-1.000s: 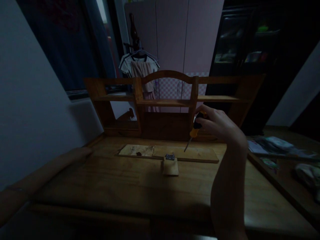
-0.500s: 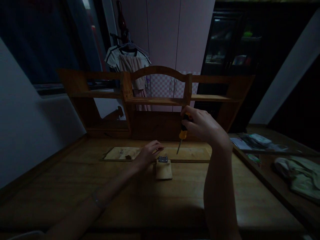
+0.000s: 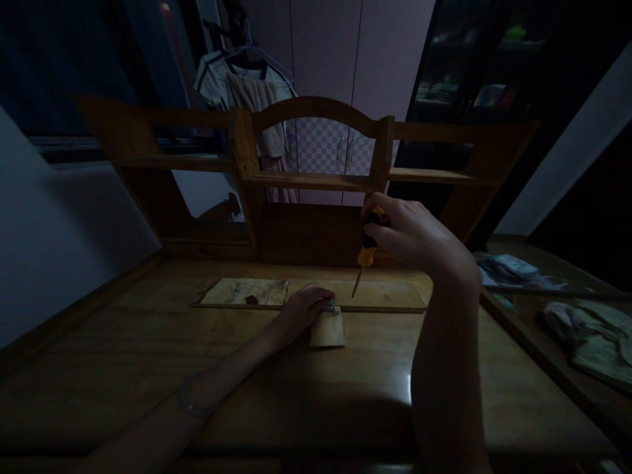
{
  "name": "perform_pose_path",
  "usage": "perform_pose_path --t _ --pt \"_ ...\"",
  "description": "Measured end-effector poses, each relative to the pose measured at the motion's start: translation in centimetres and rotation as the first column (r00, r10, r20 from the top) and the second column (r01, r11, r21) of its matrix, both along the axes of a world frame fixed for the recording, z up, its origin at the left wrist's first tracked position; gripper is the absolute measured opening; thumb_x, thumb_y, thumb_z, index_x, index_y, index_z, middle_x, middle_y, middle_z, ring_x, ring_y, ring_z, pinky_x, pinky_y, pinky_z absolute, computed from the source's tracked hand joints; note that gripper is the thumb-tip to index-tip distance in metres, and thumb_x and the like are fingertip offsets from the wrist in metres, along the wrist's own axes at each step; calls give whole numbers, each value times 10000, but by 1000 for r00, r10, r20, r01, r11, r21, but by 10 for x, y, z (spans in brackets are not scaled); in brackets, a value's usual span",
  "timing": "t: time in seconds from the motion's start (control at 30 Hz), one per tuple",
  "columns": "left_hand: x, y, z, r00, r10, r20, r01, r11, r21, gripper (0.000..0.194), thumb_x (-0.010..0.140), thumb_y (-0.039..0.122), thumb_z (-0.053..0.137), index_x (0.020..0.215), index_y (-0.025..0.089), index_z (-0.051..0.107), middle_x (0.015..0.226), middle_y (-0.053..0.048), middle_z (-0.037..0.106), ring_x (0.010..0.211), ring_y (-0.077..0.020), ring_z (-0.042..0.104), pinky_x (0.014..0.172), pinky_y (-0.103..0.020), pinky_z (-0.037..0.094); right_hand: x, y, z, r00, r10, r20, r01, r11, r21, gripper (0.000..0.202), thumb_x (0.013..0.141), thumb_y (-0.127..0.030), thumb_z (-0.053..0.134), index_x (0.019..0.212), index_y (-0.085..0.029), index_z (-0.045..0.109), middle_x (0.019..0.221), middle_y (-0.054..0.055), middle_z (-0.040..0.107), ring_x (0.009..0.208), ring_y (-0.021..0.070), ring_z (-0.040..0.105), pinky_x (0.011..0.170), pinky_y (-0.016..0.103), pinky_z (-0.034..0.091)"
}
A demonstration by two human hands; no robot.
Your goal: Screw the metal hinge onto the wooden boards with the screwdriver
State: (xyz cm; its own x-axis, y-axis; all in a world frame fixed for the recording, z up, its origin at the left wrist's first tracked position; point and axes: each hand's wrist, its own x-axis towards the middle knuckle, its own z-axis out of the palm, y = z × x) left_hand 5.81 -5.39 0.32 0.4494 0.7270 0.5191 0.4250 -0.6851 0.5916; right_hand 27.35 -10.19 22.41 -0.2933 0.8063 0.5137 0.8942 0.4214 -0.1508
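In my right hand is a screwdriver with a yellow and black handle. Its shaft slants down and its tip hangs in the air above the long board, right of the small metal hinge. My left hand has its fingers closed over the hinge, which they partly cover. The hinge lies at the far edge of a small wooden block. Behind the block a long narrow board lies flat across the desk; its left part is stained and torn-looking.
A wooden shelf unit stands along the back of the wooden desk. Off to the right, beyond the desk's raised edge, are a crumpled cloth and some papers or bags. Clothes hang behind the shelf. The light is dim.
My left hand has moved right and its fingers have come down onto the hinge. The screwdriver is still held above the board. The camera view has tilted down and closer.
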Motion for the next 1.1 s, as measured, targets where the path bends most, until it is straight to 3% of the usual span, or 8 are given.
perform_pose_path --t 0.47,1.1 --pt "-1 -2 -4 995 -75 -69 78 996 36 256 965 202 527 1160 268 679 1070 -17 645 964 -126 605 876 -242 477 -1 -2 1 1000 12 -1 -12 1000 11 214 861 -168 550 1062 -176 621 907 43 618 826 205 553 681 269 341" --pt "1 -2 -4 997 -23 -80 24 1000 7 221 955 300 551 1093 268 721 1039 -48 618 921 -145 595 803 -254 486 3 -2 1 998 35 -49 -35 999 10 203 843 -144 583 1038 -163 635 909 44 626 770 184 556 647 260 347"
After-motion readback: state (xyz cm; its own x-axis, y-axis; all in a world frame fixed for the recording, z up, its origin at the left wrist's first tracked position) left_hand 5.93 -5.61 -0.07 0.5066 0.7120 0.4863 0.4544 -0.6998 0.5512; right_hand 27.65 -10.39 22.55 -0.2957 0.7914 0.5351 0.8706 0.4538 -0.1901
